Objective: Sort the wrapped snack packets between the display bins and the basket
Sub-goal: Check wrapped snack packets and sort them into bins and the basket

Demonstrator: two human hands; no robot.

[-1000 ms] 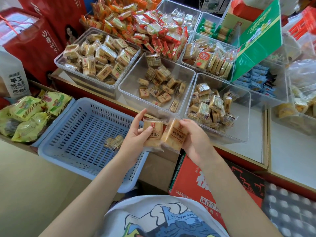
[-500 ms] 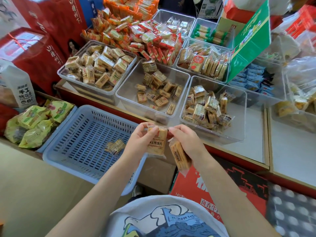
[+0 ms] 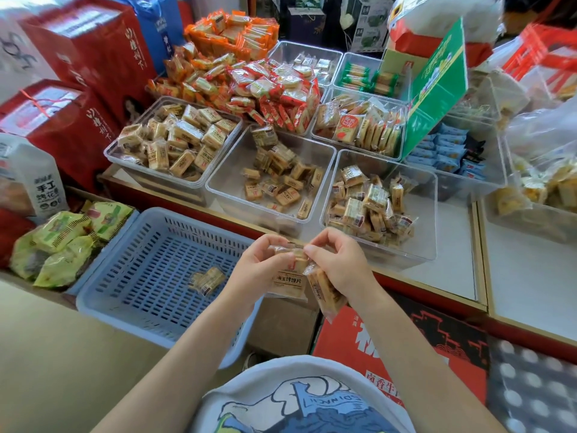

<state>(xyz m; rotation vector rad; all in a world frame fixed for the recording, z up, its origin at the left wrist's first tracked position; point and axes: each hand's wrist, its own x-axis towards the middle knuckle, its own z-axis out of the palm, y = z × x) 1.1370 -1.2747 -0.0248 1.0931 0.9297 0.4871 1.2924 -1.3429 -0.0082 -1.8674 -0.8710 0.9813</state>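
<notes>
So going left to right here: the blue basket (image 3: 131,276) sits down at the left with just a small cluster of packets (image 3: 206,280) lying on its floor, and I'm right in the middle of the sorting step, both hands up between the basket and the clear bins. My left hand (image 3: 259,267) has its fingers curled and pinching the top seal of one wrapped packet (image 3: 288,281), face toward me with the label readable. My right hand (image 3: 340,264) is pinching the top of a second packet (image 3: 323,292), which hangs down edge-on just beside the first, the two touching. Behind them sit the middle bin (image 3: 224,182) and the right bin (image 3: 431,214), both partly filled with similar packets. My guess is the next move is deciding where each one goes, then swinging one hand left over the basket or forward over a bin and letting go cleanly. Compared with a second ago, the packets were held flat side by side, lower down; now they dangle from their seals and my hands are closer together.
</notes>
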